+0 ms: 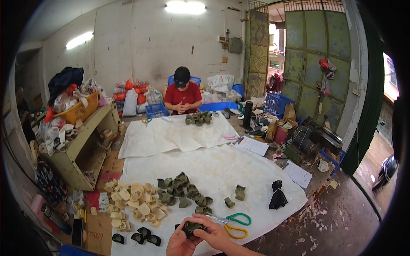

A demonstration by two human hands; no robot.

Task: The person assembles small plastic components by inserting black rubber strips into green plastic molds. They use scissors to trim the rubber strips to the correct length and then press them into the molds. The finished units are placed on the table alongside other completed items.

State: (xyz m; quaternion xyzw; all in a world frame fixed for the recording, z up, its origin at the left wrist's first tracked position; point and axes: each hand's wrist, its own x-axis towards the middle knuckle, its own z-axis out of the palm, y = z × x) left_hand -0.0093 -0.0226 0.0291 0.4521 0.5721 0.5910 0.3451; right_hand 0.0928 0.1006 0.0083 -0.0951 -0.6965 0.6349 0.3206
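Note:
At the near edge of the table my left hand (184, 240) and my right hand (212, 234) are together, fingers closed on a small dark olive curved piece (191, 228). The piece has dark spots or holes; my fingers cover part of it. Scissors (235, 223) with one green and one yellow handle lie right beside my right hand. Just beyond my hands is a loose heap of similar olive pieces (183, 190). A pile of cream-coloured curved pieces (136, 200) lies to the left. Several black-and-olive pieces (145, 236) rest at the near left.
White cloth (252, 170) covers the table. A tied black bundle (278, 195) and paper sheets (297, 173) lie at the right. Across the table sits a person in a red shirt (183, 97), hands together, near another olive heap (199, 118). A shelf (81, 149) stands left.

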